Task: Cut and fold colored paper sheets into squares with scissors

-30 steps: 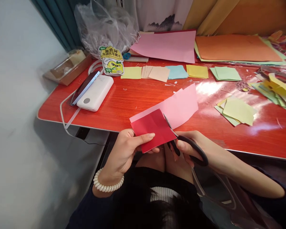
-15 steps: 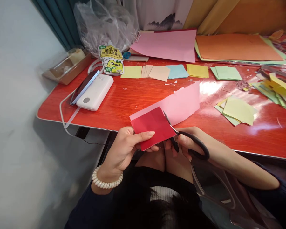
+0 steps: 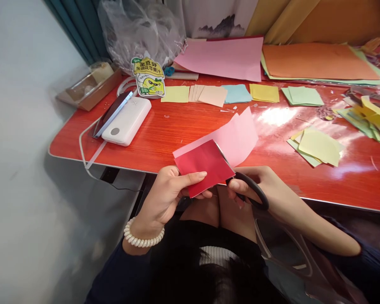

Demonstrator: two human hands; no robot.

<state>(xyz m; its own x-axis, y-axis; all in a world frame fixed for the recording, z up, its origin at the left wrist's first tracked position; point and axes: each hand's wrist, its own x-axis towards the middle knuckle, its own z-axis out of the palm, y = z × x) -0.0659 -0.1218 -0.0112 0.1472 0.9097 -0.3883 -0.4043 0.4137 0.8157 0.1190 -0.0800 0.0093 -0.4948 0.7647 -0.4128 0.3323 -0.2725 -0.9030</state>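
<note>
My left hand (image 3: 174,185) grips a red paper square (image 3: 205,162) laid over a larger pink sheet (image 3: 237,135), thumb on top and fingers beneath. Scissors with black handles (image 3: 253,190) are in my right hand (image 3: 250,181), its fingers closed around the loops. Their blades lie along the right edge of the red square, at the pink paper, and are mostly hidden by the red piece. Beyond that edge the pink sheet stretches up and right over the table, with a slit between two flaps at its top.
On the red table (image 3: 164,139) are a white power bank (image 3: 128,122) with a phone (image 3: 114,114) leaning on it, and rows of small paper squares (image 3: 237,93). Behind lie pink (image 3: 224,59) and orange sheets (image 3: 316,61). Paper scraps (image 3: 319,145) lie right.
The scissors have closed further and shifted slightly up and left along the red square's edge. The pink sheet's far right part has swung leftward, and a slit shows at its top.
</note>
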